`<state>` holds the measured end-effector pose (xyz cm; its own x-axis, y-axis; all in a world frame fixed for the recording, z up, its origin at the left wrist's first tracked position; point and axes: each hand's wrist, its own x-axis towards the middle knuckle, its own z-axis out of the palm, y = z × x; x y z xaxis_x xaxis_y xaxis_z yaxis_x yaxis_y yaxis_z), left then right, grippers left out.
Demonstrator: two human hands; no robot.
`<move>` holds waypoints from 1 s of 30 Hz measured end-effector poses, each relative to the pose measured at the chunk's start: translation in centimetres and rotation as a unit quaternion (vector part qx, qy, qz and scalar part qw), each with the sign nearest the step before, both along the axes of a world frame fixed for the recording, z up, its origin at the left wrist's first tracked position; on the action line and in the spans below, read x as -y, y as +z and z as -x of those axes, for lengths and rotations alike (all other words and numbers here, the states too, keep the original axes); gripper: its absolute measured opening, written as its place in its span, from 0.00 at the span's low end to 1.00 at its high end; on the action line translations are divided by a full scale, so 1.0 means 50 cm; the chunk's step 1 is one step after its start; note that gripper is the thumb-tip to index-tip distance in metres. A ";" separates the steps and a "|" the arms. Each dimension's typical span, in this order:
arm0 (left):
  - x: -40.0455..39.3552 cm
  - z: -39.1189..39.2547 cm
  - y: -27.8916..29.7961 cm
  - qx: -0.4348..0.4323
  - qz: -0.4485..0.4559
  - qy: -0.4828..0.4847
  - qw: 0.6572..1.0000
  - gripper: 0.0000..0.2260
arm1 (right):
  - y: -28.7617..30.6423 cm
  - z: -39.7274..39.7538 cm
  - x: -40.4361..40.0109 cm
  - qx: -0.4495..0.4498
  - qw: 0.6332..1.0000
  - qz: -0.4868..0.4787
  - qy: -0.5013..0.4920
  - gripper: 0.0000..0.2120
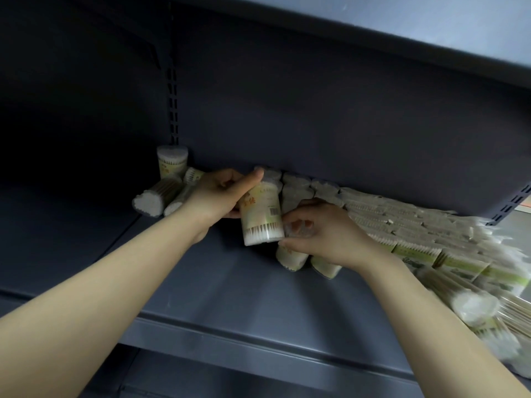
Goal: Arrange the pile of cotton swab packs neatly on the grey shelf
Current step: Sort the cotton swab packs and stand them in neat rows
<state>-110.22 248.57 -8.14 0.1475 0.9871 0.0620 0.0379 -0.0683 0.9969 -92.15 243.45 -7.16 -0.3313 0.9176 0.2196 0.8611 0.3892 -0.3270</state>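
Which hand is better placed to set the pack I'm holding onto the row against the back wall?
Probably the left hand. It already grips the held pack along its side, just in front of the back row. The right hand is lower, pinching its bottom end.

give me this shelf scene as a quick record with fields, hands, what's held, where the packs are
left hand: left hand grips the round swab tub, tilted above the shelf
right hand: right hand pinches the tub's lower end
row: lying tubs lined against the back panel
left cluster: one upright tub, others lying beside it
right side: loose pile of flat packs
surface: grey shelf
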 end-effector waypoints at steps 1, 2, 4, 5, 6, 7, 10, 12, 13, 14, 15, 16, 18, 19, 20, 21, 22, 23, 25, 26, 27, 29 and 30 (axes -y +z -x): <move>0.000 0.001 0.000 -0.002 0.003 0.000 1.000 0.17 | -0.001 0.000 0.000 0.001 1.000 -0.002 0.000 0.14; 0.000 0.001 -0.001 -0.002 0.007 0.000 1.000 0.18 | -0.001 0.000 0.000 0.000 1.000 -0.003 0.000 0.14; -0.001 0.003 -0.001 -0.004 0.016 -0.004 1.000 0.19 | -0.001 0.000 0.000 -0.002 1.000 -0.002 -0.001 0.14; -0.001 0.005 -0.001 -0.007 0.019 -0.007 1.000 0.20 | -0.001 0.000 -0.001 0.000 1.000 0.001 -0.002 0.14; -0.001 0.005 -0.001 -0.010 0.021 -0.009 1.000 0.19 | -0.001 0.000 -0.001 0.002 1.000 0.003 -0.003 0.14; -0.002 0.006 0.000 -0.011 0.021 -0.011 1.000 0.18 | -0.001 0.000 -0.001 0.004 1.000 0.004 -0.003 0.14; -0.001 0.008 0.000 -0.011 0.016 -0.010 1.000 0.14 | 0.000 0.002 -0.002 0.006 1.000 0.002 -0.002 0.14; -0.002 0.010 -0.001 -0.012 0.012 -0.007 1.000 0.14 | -0.001 0.003 -0.004 0.005 1.000 -0.002 -0.005 0.14; -0.002 0.010 -0.001 -0.015 0.010 -0.007 1.000 0.13 | -0.002 0.003 -0.005 0.004 1.000 -0.007 -0.006 0.14; -0.002 0.010 -0.001 -0.017 0.008 -0.007 1.000 0.12 | -0.003 0.003 -0.007 0.007 1.000 -0.010 -0.007 0.14; -0.003 0.010 -0.001 -0.016 0.006 -0.007 1.000 0.11 | -0.005 0.003 -0.009 0.016 1.000 -0.014 -0.007 0.15; -0.003 0.010 0.000 -0.014 0.004 -0.008 1.000 0.10 | -0.007 0.003 -0.011 0.025 0.999 -0.018 -0.007 0.15; -0.004 0.009 0.000 -0.011 -0.007 -0.008 1.000 0.08 | -0.007 0.001 -0.015 0.024 0.999 -0.019 -0.010 0.15; -0.004 0.010 0.000 -0.014 -0.015 -0.006 1.000 0.08 | -0.006 -0.001 -0.016 0.016 1.000 -0.018 -0.011 0.15; -0.005 0.011 -0.001 -0.020 -0.024 -0.005 0.999 0.08 | -0.005 -0.004 -0.016 0.009 1.000 -0.018 -0.015 0.14; -0.005 0.013 -0.002 -0.025 -0.031 -0.003 0.999 0.08 | -0.004 -0.006 -0.016 0.007 1.000 -0.014 -0.022 0.13; -0.005 0.014 -0.004 -0.027 -0.035 0.000 0.999 0.08 | -0.003 -0.008 -0.015 0.007 1.000 -0.010 -0.027 0.12; -0.006 0.016 -0.006 -0.029 -0.038 0.005 0.999 0.09 | -0.002 -0.009 -0.015 0.005 1.000 -0.009 -0.028 0.12; -0.009 0.018 -0.010 -0.039 -0.048 0.017 0.998 0.10 | -0.001 -0.009 -0.016 0.002 1.000 -0.006 -0.026 0.12; -0.011 0.019 -0.013 -0.045 -0.052 0.021 0.997 0.11 | -0.001 -0.009 -0.016 0.005 1.000 -0.005 -0.026 0.12; -0.013 0.021 -0.017 -0.053 -0.054 0.022 0.997 0.12 | 0.000 -0.008 -0.015 0.006 1.000 -0.002 -0.026 0.12; -0.019 0.025 -0.025 -0.083 -0.061 0.019 0.994 0.15 | 0.001 -0.008 -0.015 -0.001 1.000 0.006 -0.027 0.12; -0.022 0.026 -0.029 -0.101 -0.067 0.017 0.992 0.17 | 0.001 -0.008 -0.016 -0.007 1.000 0.010 -0.027 0.12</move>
